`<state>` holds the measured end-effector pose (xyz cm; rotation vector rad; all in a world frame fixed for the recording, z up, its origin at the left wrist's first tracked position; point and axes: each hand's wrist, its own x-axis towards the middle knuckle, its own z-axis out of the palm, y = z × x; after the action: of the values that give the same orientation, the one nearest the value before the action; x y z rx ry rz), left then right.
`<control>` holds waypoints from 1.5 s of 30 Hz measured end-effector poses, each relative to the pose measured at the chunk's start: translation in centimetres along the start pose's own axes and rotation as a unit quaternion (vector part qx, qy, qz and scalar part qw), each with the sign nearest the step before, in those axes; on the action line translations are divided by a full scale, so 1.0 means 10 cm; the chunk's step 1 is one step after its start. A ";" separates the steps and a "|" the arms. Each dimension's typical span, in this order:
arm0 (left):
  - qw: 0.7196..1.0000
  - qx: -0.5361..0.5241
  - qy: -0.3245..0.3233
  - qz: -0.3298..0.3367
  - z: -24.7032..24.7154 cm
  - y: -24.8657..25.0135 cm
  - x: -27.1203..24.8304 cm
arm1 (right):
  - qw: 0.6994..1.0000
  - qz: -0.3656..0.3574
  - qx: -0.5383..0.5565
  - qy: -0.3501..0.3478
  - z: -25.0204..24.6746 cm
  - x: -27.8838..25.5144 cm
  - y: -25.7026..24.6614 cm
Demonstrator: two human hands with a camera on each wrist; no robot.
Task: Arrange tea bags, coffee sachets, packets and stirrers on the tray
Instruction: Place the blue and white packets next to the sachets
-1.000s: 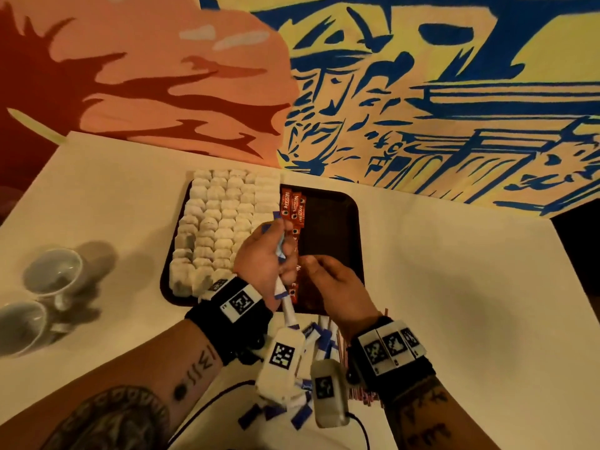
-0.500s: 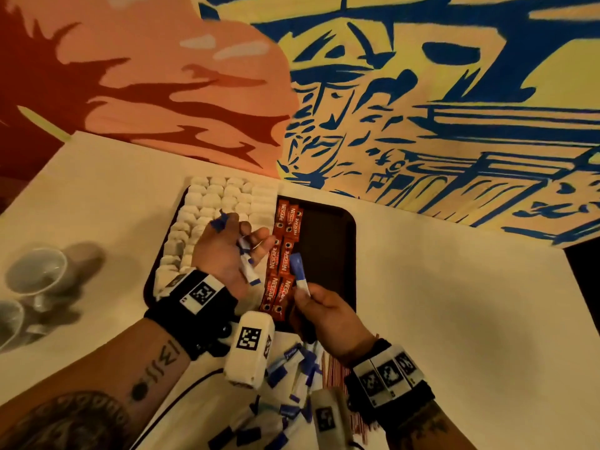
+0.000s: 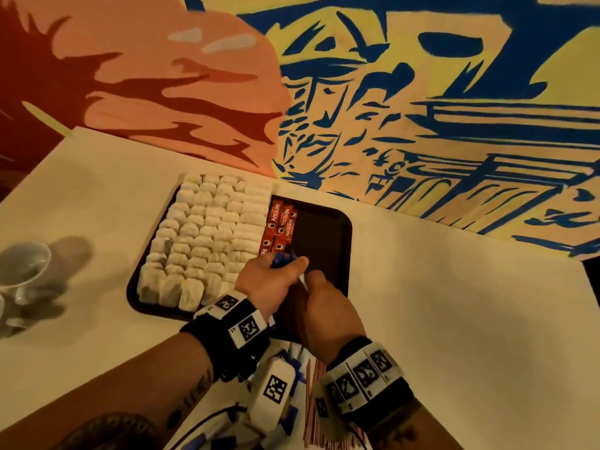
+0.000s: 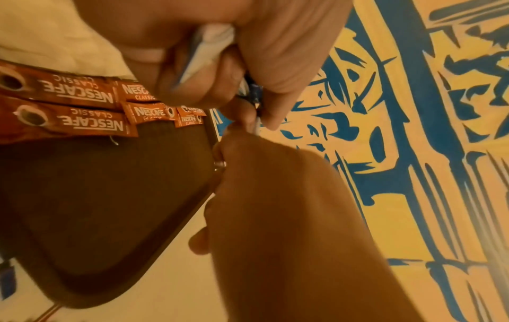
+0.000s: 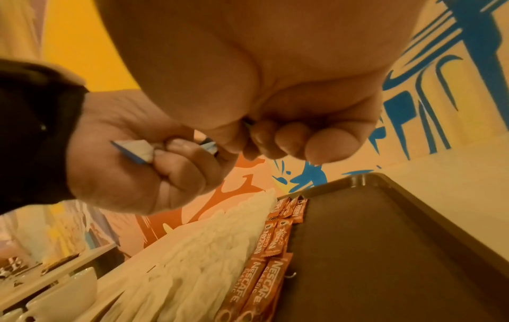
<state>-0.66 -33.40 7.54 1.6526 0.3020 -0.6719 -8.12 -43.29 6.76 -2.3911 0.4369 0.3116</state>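
A dark brown tray holds rows of white tea bags on its left and a column of red coffee sachets in its middle; its right part is bare. Over the tray's near middle my left hand grips a small bundle of blue-and-white packets. My right hand meets it from the right and pinches the end of one packet. In the right wrist view the tea bags and sachets lie below both hands.
Two white cups stand at the table's left. At the near edge, under my wrists, lie loose blue-and-white packets and a bundle of striped stirrers. A painted wall rises right behind the tray. White table surface stretches to the right.
My left hand has moved right from above the tea bags with its packets. My right hand, which held one packet by the sachets, has come against it over the tray's near middle.
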 end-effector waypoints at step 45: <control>0.999 -0.015 0.025 0.037 -0.86 -0.21 0.75 | 0.964 0.257 0.001 0.065 0.10 2.12 0.25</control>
<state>6.34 -26.01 2.09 1.6462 0.2829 -0.5694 10.20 -49.18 -2.51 -2.2715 1.1230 0.3814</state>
